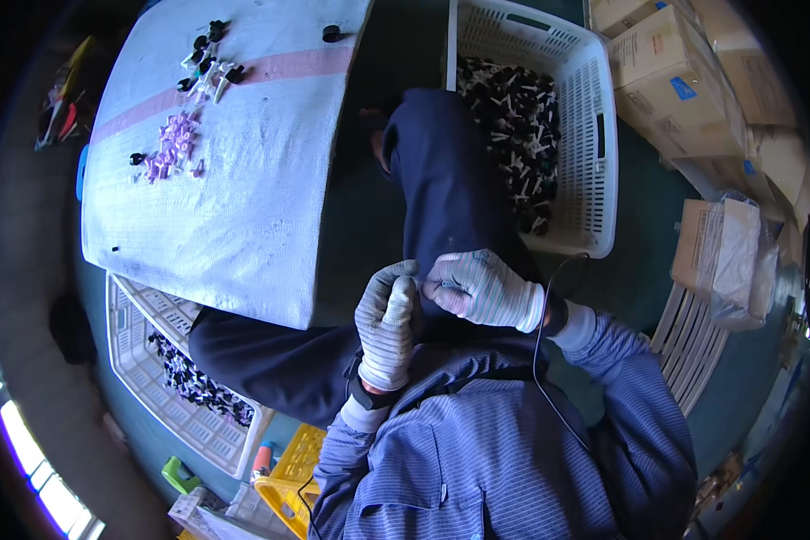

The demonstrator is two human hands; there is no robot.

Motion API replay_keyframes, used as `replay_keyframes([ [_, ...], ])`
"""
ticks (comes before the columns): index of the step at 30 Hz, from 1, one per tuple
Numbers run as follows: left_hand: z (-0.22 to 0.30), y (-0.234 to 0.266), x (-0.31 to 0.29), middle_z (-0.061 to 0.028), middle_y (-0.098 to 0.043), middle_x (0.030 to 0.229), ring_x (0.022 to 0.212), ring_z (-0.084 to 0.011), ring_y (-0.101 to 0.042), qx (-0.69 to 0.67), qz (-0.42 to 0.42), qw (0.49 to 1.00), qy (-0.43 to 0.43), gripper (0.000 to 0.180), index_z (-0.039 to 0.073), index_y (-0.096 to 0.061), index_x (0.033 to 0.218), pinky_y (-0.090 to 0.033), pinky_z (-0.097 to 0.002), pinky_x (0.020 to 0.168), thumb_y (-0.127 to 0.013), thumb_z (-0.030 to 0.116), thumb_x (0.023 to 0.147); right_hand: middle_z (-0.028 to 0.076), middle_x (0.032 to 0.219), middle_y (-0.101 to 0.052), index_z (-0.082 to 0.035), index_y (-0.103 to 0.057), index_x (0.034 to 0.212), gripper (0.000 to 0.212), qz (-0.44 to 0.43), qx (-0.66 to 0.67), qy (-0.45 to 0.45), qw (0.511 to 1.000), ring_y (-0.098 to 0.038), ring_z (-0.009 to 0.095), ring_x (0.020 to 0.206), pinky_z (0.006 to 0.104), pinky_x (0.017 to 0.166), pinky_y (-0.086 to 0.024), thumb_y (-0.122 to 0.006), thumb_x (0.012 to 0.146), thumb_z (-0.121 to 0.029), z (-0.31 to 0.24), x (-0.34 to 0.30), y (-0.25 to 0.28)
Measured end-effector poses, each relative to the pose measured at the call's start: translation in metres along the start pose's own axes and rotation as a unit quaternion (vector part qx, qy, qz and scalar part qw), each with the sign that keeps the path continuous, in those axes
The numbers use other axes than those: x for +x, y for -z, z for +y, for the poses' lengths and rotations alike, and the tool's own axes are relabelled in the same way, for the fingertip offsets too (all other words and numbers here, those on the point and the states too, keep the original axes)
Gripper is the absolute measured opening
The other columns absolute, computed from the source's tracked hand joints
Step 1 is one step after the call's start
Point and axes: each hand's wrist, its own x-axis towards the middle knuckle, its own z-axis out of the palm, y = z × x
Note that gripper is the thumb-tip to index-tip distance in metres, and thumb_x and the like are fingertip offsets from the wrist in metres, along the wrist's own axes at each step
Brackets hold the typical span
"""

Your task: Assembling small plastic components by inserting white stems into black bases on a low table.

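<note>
Above my lap, my left hand (389, 319) and my right hand (481, 286) are close together in striped knit work gloves. Both have their fingers curled, with thumbs and fingertips pinched toward each other. Whatever sits between the fingertips is too small or hidden to make out. Ahead on the left stands a table (234, 243) covered with a white woven sheet. On it lie a heap of small purple plastic pieces (173, 144) and a cluster of white stemmed pieces (209, 79), mixed with black caps. A single black cap (331, 33) lies near the table's far right corner.
A white crate (594, 180) at the right holds many black and white pieces. Another white crate (135, 351), partly filled, stands below the table at left. A yellow basket (288, 486) is by my left elbow; cardboard boxes (670, 85) stack at right. A cable (537, 355) crosses my right arm.
</note>
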Motion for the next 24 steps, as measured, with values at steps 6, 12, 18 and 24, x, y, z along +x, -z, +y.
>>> replay_keyframes([
  [6, -0.001, -0.007, -0.001, 0.0077, -0.047, 0.065, 0.051, -0.0012, -0.037, -0.037, 0.008, 0.998, 0.049, 0.028, 0.004, -0.060, 0.113, -0.030, -0.0170, 0.048, -0.059, 0.026, 0.098, 0.010, 0.074, -0.064, -0.005, -0.065, 0.078, 0.018, -0.054, -0.096, -0.055, 0.992, -0.065, 0.028, 0.070, 0.0386, 0.064, -0.051, -0.066, 0.087, -0.021, -0.010, -0.003, 0.013],
  [12, -0.008, -0.003, 0.017, 0.0075, -0.047, 0.064, 0.050, -0.0020, -0.036, -0.084, -0.001, 0.996, 0.030, 0.027, 0.005, -0.060, 0.112, -0.028, -0.0184, 0.046, -0.060, 0.028, 0.097, 0.004, 0.069, -0.063, -0.002, -0.064, 0.092, 0.024, 0.018, 0.195, -0.102, 0.975, -0.061, 0.014, 0.067, 0.0293, 0.065, -0.050, -0.066, 0.092, -0.026, 0.022, -0.017, 0.004],
  [18, -0.005, -0.005, 0.020, 0.0078, -0.048, 0.064, 0.050, -0.0024, -0.037, -0.059, -0.025, 0.998, 0.017, 0.028, 0.010, -0.061, 0.114, -0.028, -0.0190, 0.046, -0.060, 0.031, 0.096, 0.003, 0.099, -0.063, -0.008, -0.064, 0.107, 0.030, 0.106, 0.481, -0.246, 0.835, -0.060, 0.010, 0.078, 0.0198, 0.059, -0.043, -0.053, 0.099, -0.035, 0.009, -0.022, 0.051],
  [24, 0.015, -0.038, 0.036, 0.0093, -0.049, 0.068, 0.051, -0.0005, -0.035, -0.070, -0.080, 0.994, 0.011, 0.026, 0.007, -0.061, 0.114, -0.025, -0.0165, 0.047, -0.062, 0.025, 0.096, 0.009, 0.104, -0.067, -0.008, -0.064, 0.114, 0.028, 0.224, 0.610, -0.251, 0.718, -0.067, 0.021, 0.092, 0.0229, 0.058, -0.045, -0.054, 0.099, -0.029, 0.053, -0.050, 0.080],
])
